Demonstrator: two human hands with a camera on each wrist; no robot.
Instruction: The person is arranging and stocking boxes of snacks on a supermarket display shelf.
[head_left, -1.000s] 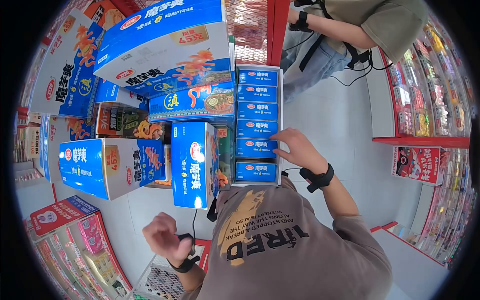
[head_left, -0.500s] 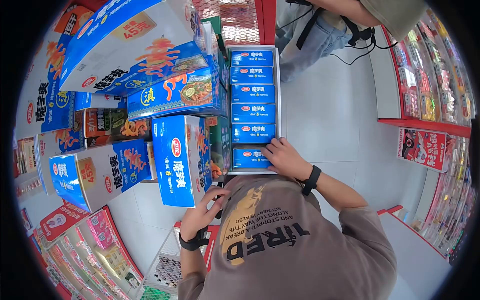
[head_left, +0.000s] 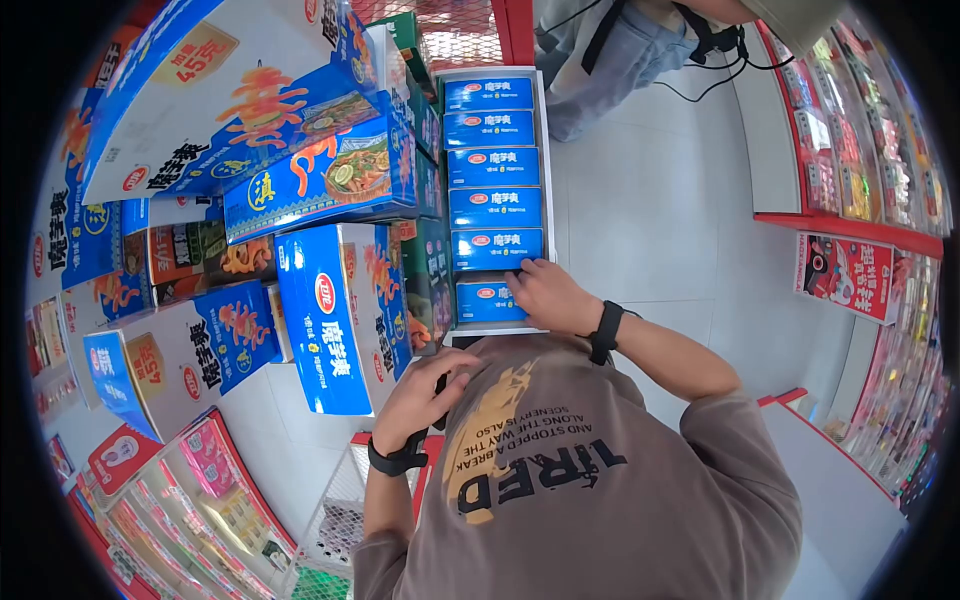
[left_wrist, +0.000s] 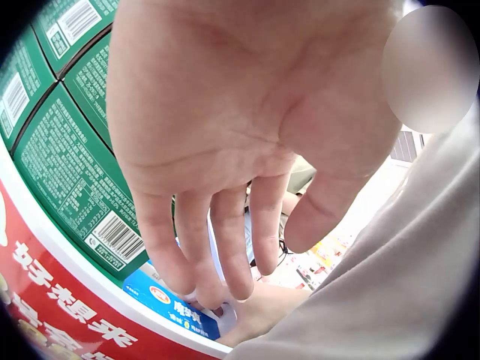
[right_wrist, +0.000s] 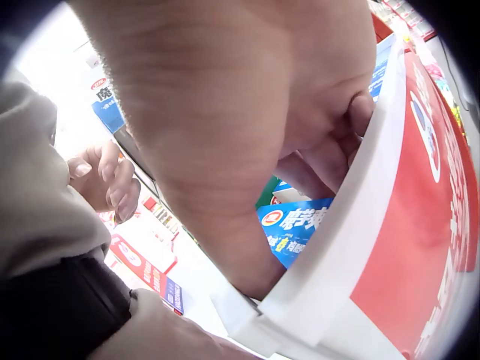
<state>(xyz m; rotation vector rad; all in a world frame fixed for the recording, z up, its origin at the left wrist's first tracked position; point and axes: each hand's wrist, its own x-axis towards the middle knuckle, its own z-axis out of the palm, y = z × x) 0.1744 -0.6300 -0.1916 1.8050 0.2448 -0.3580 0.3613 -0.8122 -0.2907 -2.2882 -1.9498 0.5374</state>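
A row of blue snack boxes (head_left: 493, 202) stands in a white-edged shelf tray (head_left: 546, 150). The nearest blue box (head_left: 485, 302) sits slightly apart from the row, with a narrow gap behind it. My right hand (head_left: 555, 297) lies over this box, fingertips at its top and far edge. In the right wrist view its bent fingers reach down behind the tray's white rim (right_wrist: 360, 202); I cannot tell whether they pinch the box. My left hand (head_left: 425, 390) hovers before my shirt, beside the tray's near end. Its fingers hang loosely with nothing in them, as the left wrist view shows.
Large blue and white cartons (head_left: 325, 320) are stacked left of the tray. Green boxes (left_wrist: 75, 165) stand beside the row. A person in jeans (head_left: 615, 60) is at the far end. Snack shelves (head_left: 850, 150) line the right, and a wire basket (head_left: 340, 510) is at lower left.
My right hand has come from the row's outer side onto the nearest box. My left hand has moved up and right to the tray's near end. The head view has shifted.
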